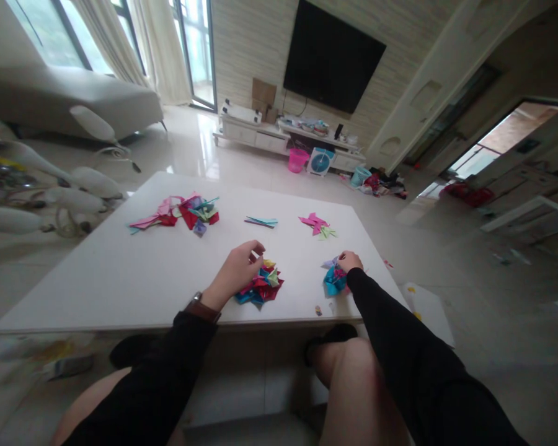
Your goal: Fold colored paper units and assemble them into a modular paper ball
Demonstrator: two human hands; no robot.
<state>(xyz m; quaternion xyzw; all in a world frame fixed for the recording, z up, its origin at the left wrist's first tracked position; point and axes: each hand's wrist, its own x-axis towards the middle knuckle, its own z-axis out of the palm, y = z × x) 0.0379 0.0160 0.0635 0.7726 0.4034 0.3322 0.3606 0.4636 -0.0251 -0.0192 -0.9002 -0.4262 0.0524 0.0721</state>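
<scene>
My left hand [239, 267] hovers over a pile of folded coloured paper pieces [261, 285] near the front edge of the white table [121, 272]. Its fingers are curled together in a pinch above the pile; whether they hold a piece is unclear. My right hand [349, 261] rests closed on a smaller heap of blue and pink folded paper [335, 280] at the front right. Both arms wear black sleeves, with a watch on the left wrist.
More paper lies further back: a large pink, red and green heap [186, 214] at the left, a thin blue strip [261, 221] in the middle, a pink and green shape [317, 224] at the right. Beyond the table are a TV stand [279, 133], a sofa and white objects on the floor.
</scene>
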